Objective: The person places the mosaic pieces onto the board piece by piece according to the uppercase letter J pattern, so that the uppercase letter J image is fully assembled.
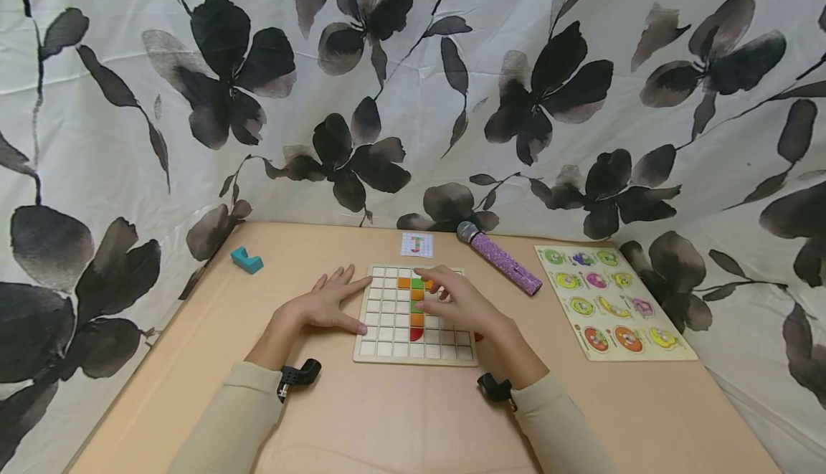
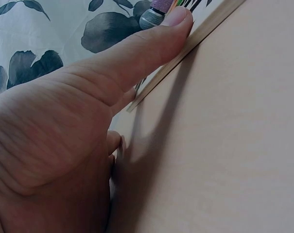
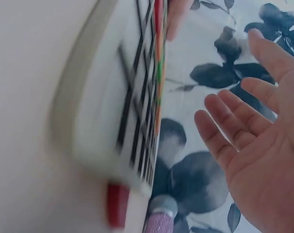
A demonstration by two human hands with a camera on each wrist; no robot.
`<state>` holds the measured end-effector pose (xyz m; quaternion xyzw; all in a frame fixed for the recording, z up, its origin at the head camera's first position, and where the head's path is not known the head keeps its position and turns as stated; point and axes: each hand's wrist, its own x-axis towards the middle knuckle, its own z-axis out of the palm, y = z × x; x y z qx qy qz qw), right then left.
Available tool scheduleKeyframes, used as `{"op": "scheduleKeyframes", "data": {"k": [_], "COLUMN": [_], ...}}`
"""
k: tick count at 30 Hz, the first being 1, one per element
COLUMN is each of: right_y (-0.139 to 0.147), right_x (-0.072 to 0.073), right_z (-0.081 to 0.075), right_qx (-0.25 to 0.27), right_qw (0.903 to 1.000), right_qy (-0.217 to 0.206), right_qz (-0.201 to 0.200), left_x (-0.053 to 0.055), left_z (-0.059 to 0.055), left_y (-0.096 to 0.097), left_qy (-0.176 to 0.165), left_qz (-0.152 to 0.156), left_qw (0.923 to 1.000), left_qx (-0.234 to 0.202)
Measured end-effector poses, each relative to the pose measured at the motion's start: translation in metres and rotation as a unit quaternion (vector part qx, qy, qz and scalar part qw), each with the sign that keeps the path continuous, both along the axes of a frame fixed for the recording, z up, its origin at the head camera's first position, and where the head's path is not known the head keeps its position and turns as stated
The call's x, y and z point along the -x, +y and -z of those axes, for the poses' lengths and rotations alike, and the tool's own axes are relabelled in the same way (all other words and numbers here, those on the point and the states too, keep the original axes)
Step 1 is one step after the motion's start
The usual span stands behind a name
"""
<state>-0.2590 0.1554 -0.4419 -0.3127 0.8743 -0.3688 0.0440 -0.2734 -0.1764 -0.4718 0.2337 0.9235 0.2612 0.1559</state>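
A white grid board (image 1: 381, 350) with a pale wooden rim lies on the table, bearing several orange, green and red tiles (image 1: 417, 320) in its upper and middle squares. My left hand (image 1: 320, 309) is spread at the board's left edge, thumb and index fingertips right at the rim. In the left wrist view, the thumb (image 2: 151, 46) lies straight along that edge. My right hand (image 1: 461, 305) hovers over the board's right part and hides some squares. The right wrist view shows its fingers (image 3: 236, 121) extended and loosely bent, holding nothing. A red piece (image 1: 478, 336) sits beside the board's right edge.
Behind the board lies a small pattern card (image 1: 416, 244). A purple glittery microphone (image 1: 503, 259) lies to its right, and a fruit picture board (image 1: 616, 302) farther right. At the far left is a teal block (image 1: 247, 260). A floral curtain (image 1: 413, 101) hangs behind the table.
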Motion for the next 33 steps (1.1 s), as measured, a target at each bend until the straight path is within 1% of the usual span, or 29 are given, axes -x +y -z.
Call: {"op": "scheduleKeyframes", "data": {"k": [3,6,9,17,25,28,33], "right_y": [0.014,0.027,0.037,0.056,0.073,0.078,0.086], "right_x": [-0.001,-0.001,0.000,0.003,0.005,0.005,0.007], "right_z": [0.003,0.006,0.007,-0.001,-0.009,-0.011,-0.013], "right_qx": [0.016,0.015,0.015,0.002,-0.010,-0.024,-0.045], "right_qw": [0.9996,0.9987,0.9980,0.9975,0.9952,0.9953,0.9960], "right_qy": [-0.003,-0.018,-0.029,-0.036,-0.042,-0.043,-0.052], "right_qz": [0.024,0.045,0.055,0.062,0.088,0.083,0.058], "left_x": [0.000,0.000,0.000,0.000,0.002,0.002,0.002], "left_z": [0.000,0.001,0.001,0.000,0.000,0.000,0.001], "left_y": [0.000,0.000,0.000,0.000,0.001,0.001,0.000], "left_qy": [0.003,0.005,0.006,0.002,0.001,0.000,0.002], "left_qz": [0.000,0.000,0.000,0.001,0.000,-0.002,-0.001], "left_qw": [1.0000,1.0000,1.0000,1.0000,1.0000,1.0000,1.0000], "left_qx": [0.000,-0.001,-0.001,-0.001,0.004,0.002,0.003]}}
